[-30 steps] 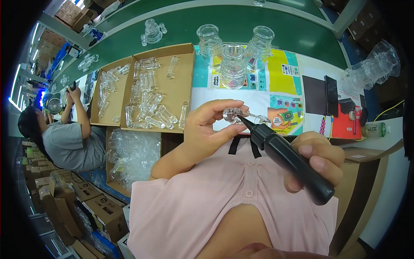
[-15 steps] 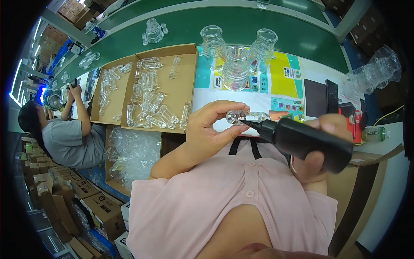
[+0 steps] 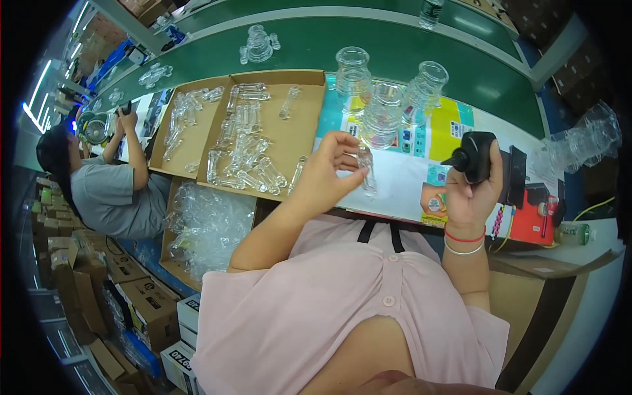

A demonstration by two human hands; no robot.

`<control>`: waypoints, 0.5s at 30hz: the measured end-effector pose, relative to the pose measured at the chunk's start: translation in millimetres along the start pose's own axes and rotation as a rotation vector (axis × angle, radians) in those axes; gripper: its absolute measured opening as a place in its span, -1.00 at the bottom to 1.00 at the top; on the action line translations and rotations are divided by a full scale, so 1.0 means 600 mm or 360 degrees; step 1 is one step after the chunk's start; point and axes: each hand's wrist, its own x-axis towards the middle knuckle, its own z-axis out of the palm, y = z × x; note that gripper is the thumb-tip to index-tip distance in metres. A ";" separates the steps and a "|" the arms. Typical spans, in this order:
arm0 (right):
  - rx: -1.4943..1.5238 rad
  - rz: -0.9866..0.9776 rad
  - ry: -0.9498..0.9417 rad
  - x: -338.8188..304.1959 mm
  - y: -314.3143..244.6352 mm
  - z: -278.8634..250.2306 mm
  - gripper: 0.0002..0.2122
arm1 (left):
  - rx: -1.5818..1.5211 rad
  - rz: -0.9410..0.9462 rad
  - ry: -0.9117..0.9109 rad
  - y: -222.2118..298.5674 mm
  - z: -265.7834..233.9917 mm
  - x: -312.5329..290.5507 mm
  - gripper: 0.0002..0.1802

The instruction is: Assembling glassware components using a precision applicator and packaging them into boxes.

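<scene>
Between the thumb and fingers of my left hand (image 3: 329,172) is a small clear tube-shaped piece (image 3: 368,176), held roughly upright above the white part of the mat. My right hand (image 3: 469,197), off to the right, is wrapped round a black squeeze bottle (image 3: 479,155), whose pointed nozzle faces left, well apart from the clear piece. Just beyond my hands stand clear ringed vessels: a near one (image 3: 382,122), a far left one (image 3: 353,76) and a far right one (image 3: 428,89). Many similar clear pieces (image 3: 247,141) lie in a cardboard tray (image 3: 304,79) to the left.
Clear plastic bags (image 3: 210,227) fill a box below the tray. Stacked clear vessels (image 3: 579,145) lie at the right, near a red packet (image 3: 534,220) and a green bottle (image 3: 574,234). Another person (image 3: 108,191) works at the far left. A clear assembly (image 3: 259,45) stands on the green table (image 3: 303,43).
The black bottle has moved away from the clear piece, up and right, and its nozzle has swung clear. My left hand has tipped the piece upright and moved it slightly farther out.
</scene>
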 end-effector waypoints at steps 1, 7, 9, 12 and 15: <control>0.0005 0.0018 -0.0012 0.001 0.001 0.001 -0.83 | 0.0160 -0.0049 0.0033 -0.017 -0.013 0.012 -0.57; 0.0082 0.0081 -0.0082 0.004 -0.003 -0.018 -0.81 | 0.0934 -0.0166 0.0027 -0.082 -0.064 0.103 -0.59; 0.0052 0.0086 -0.0090 0.005 -0.003 -0.026 -0.79 | 0.1115 -0.0141 -0.0003 -0.100 -0.070 0.124 -0.59; 0.0081 0.0074 -0.0073 0.006 -0.002 -0.030 -0.77 | 0.1292 -0.0140 -0.0077 -0.119 -0.076 0.141 -0.63; 0.0036 0.0062 -0.0054 0.007 -0.004 -0.033 -0.76 | 0.1279 0.0247 0.0145 -0.123 -0.083 0.149 -0.75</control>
